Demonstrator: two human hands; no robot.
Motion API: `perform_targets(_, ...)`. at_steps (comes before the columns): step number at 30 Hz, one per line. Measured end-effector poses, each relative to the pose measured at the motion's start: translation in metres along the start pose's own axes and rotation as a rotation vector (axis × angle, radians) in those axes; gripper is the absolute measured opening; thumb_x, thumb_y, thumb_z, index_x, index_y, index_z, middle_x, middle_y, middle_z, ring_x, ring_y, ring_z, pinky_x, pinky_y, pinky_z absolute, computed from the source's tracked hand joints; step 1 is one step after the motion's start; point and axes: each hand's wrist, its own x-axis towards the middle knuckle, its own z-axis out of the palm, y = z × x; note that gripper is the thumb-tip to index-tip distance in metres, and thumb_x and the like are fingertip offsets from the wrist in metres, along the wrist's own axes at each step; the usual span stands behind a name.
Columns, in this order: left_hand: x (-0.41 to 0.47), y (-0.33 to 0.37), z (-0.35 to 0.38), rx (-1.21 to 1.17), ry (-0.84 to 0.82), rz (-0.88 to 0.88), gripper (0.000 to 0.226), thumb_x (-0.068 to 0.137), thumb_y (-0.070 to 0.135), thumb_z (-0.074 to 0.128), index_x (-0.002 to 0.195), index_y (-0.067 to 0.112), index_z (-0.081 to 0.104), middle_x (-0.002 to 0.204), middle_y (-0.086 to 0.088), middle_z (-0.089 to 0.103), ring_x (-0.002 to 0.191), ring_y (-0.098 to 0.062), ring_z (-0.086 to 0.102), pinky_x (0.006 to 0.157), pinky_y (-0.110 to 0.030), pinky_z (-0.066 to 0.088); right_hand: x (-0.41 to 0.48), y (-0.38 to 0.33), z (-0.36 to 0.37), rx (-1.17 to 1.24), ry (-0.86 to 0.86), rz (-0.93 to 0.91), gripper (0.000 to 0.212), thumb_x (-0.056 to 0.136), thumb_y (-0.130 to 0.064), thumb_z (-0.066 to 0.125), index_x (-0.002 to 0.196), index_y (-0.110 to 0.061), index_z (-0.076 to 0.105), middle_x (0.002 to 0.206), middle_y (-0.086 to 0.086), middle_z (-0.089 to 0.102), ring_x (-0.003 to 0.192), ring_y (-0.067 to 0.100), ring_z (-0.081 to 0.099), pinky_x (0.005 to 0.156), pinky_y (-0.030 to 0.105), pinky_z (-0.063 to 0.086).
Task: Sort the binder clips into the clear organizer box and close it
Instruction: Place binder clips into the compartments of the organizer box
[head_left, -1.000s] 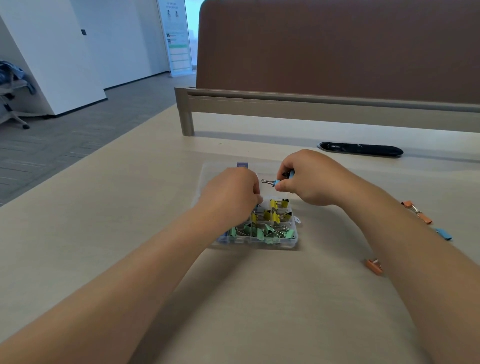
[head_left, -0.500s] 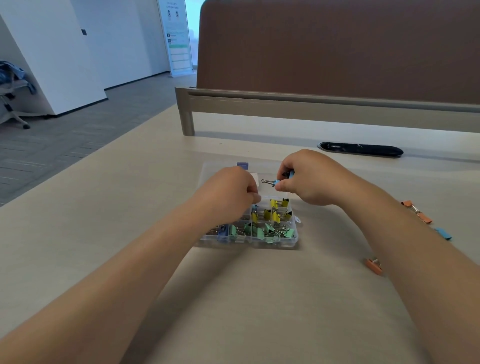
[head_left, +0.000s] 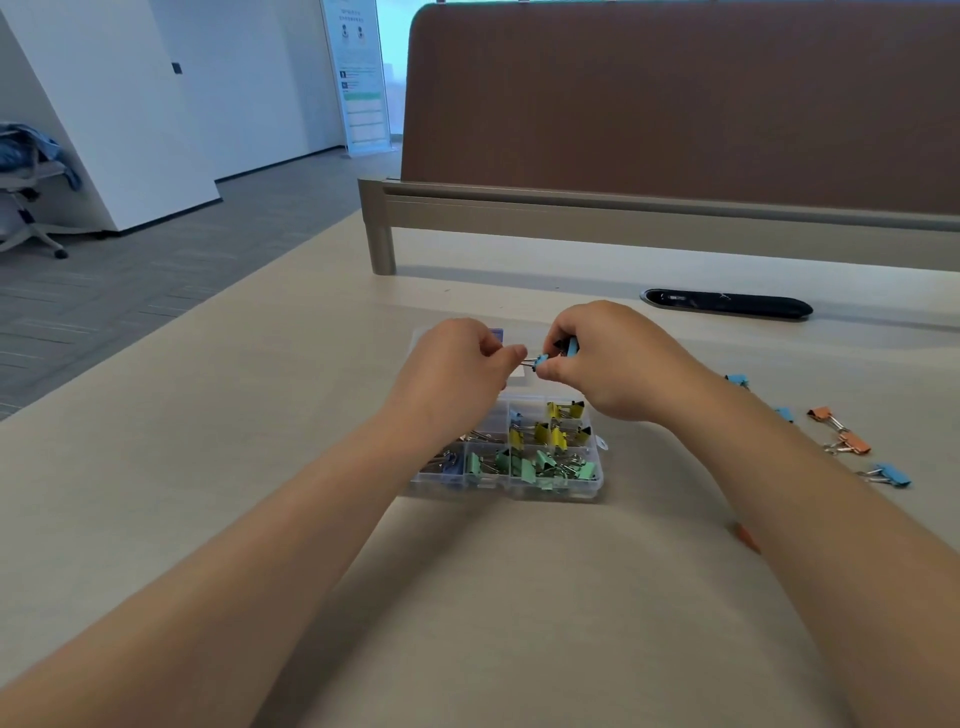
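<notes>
1. Worktop (head_left: 208, 467) is pale and carries everything; the left forearm crosses it from the lower left.
2. Over the far half of the box, left hand (head_left: 457, 374) sits higher than 1 s ago, when it was low over the compartments. Its grip is closed, thumb and forefinger tips pinching the wire handle of the blue clip (head_left: 543, 359). Half a second ago there was a small gap there.
3. Under both hands, clear organizer box (head_left: 597, 483) lies flat on the worktop, same spot as before. Its lid lies open on the far side, mostly hidden. The near row has dark blue clips (head_left: 452, 465) at left and green clips (head_left: 540, 467) right of them; yellow clips (head_left: 561, 423) fill the compartment behind the green.
4. The blue clip is in the air between the two hands, above the far part of the box, handle pointing left. It has barely shifted.
5. Just right of it, right hand (head_left: 618, 364) has its grip closed, thumb and fingers pinching the blue clip's body. The hand's position is unchanged.
6. Right of the right forearm, loose clips (head_left: 841, 431) lie on the worktop well apart from the box, orange and blue mixed.
</notes>
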Motion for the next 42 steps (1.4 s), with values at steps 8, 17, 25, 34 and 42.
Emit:
perform_targets(8, -0.002, 0.005, -0.003, -0.306, -0.046, -0.127, 0.032, 0.094, 0.033, 0.056, 0.077, 0.013, 0.076, 0.058, 0.004, 0.067, 0.043, -0.005, 0.047, 0.041, -0.014, 0.036, 0.000, -0.005, 0.005, 0.025, 0.092, -0.008, 0.019, 0.090, -0.034, 0.066, 0.095, -0.016, 0.065, 0.091, 0.001, 0.063, 0.078, 0.018, 0.056, 0.054, 0.022, 0.036)
perform_targets(17, -0.006, 0.004, 0.003, -0.638, -0.049, -0.278, 0.016, 0.088, 0.012, 0.064, 0.080, -0.001, 0.069, 0.075, -0.019, 0.070, 0.052, -0.016, 0.054, 0.048, -0.024, 0.039, -0.002, -0.012, 0.013, 0.044, 0.105, -0.006, 0.021, 0.090, -0.033, 0.066, 0.093, -0.012, 0.066, 0.091, 0.006, 0.066, 0.079, 0.023, 0.060, 0.060, 0.028, 0.044)
perform_targets(25, -0.001, 0.003, -0.001, -0.397, -0.017, -0.148, 0.021, 0.090, 0.006, 0.055, 0.096, 0.014, 0.073, 0.078, 0.001, 0.070, 0.055, -0.004, 0.051, 0.059, -0.021, 0.041, 0.000, -0.005, 0.009, 0.027, 0.070, -0.008, 0.008, 0.092, -0.025, 0.063, 0.092, -0.018, 0.067, 0.094, 0.000, 0.065, 0.082, 0.018, 0.058, 0.057, 0.023, 0.039)
perform_targets(34, -0.002, 0.002, 0.003, -0.025, -0.105, 0.020, 0.004, 0.087, 0.021, 0.066, 0.086, 0.019, 0.069, 0.079, 0.006, 0.067, 0.069, -0.008, 0.060, 0.057, -0.020, 0.044, 0.003, 0.009, 0.004, -0.017, 0.087, 0.113, 0.011, 0.093, -0.016, 0.059, 0.091, -0.012, 0.070, 0.088, 0.006, 0.068, 0.076, 0.020, 0.061, 0.055, 0.025, 0.042)
perform_targets(42, -0.003, 0.003, 0.004, 0.049, -0.101, 0.029, 0.009, 0.087, 0.020, 0.065, 0.080, 0.018, 0.070, 0.077, 0.006, 0.065, 0.066, -0.008, 0.057, 0.055, -0.020, 0.043, 0.004, 0.008, 0.005, -0.012, 0.057, 0.109, 0.014, 0.093, -0.019, 0.060, 0.088, -0.010, 0.069, 0.084, 0.008, 0.068, 0.074, 0.022, 0.062, 0.056, 0.025, 0.043)
